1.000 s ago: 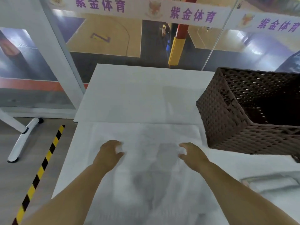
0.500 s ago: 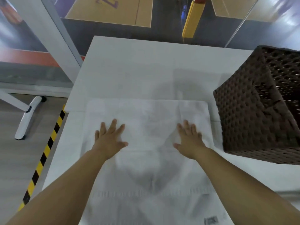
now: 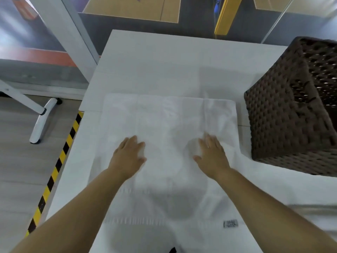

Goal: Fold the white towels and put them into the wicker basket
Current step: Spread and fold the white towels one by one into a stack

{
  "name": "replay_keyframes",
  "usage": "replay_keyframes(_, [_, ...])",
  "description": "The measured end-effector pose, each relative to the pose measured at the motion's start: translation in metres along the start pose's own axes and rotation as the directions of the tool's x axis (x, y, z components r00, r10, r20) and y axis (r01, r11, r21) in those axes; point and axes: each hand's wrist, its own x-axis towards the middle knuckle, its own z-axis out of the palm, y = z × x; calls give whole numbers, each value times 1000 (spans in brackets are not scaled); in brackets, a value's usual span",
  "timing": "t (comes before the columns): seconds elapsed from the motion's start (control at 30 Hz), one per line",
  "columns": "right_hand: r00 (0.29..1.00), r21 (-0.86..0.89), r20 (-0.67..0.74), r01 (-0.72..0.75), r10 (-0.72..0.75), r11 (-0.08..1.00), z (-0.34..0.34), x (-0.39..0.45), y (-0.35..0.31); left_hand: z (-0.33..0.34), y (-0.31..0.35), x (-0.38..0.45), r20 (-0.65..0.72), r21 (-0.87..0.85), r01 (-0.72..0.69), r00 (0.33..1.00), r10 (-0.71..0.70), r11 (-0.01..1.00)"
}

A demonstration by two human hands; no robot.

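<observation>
nearest the camera, two bare forearms reach forward over one white towel, a soft terry rectangle with a ribbed woven band across its near part and one small grey label sewn near its right edge. the towel lies spread on the white table, its far edge doubled over into a thicker straight fold. the left hand lies palm down on the cloth with fingers straight and together, gripping nothing. the right hand does the same a little to the right, flat on the cloth, fingers straight though blurred at the tips. at the right edge of the view a second pale folded cloth shows as a blurred strip. farther right stands one wicker basket, dark brown, boxy, of tight knobbly weave, just beside the towel's right edge; its inside is too dark to tell. on the floor to the left runs one strip of yellow-and-black tape, and beyond it one white metal leg.
</observation>
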Motion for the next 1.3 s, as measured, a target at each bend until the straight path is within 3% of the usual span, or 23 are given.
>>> replay_keyframes(0.17, [996,16,-31,81,-81,997,50,-71,-5,45,-17,-68,24,19,-41,999,41,999])
replay_keyframes(0.4, [999,-61,-4,48,-48,997,83,-122,1,70,-42,-120,35,34,-66,997,64,997])
replay_keyframes(0.6, [999,-129,-39,-10,5,992,93,-140,-10,76,-46,-134,-22,161,-40,999,44,986])
replay_keyframes(0.67, [991,-187,-113,56,-78,981,97,-142,-8,80,-50,-136,-19,227,-58,998,64,972])
replay_keyframes(0.83, [990,-447,-66,80,-123,891,102,-139,6,70,-51,-131,-105,320,-81,987,120,944])
replay_keyframes(0.97, [985,-536,-64,103,-161,838,102,-141,6,68,-47,-130,-133,417,-98,977,168,904])
replay_keyframes(1.03, [982,-536,-63,117,-178,836,102,-142,5,65,-44,-131,-109,427,-83,984,142,900])
replay_keyframes(1.17, [987,-490,-63,100,-149,866,99,-142,5,63,-48,-128,-135,216,-28,989,58,976])
replay_keyframes(1.3, [971,-335,-148,130,-188,933,89,-144,7,52,-47,-127,-172,236,13,985,28,972])
